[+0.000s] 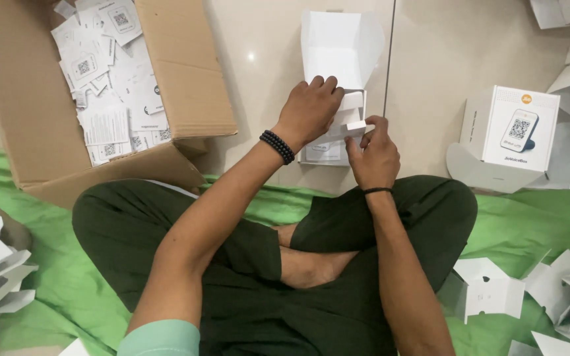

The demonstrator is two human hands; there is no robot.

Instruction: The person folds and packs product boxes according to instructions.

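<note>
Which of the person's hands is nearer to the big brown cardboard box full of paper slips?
Left. The left hand rests on the white carton, on the side toward the brown cardboard box. The right hand holds the carton's flap, farther from it.

White folding carton, plain, held at its white inner tray; left hand wears a black bead bracelet, right hand a thin black wristband. Brown cardboard box at the floor's top-left corner holds white leaflets with black square code patterns; white product box at the right edge shows a dark device picture and a small orange mark. Floor cream tile; cloth bright green; trousers dark green; sleeve pale mint.
</note>
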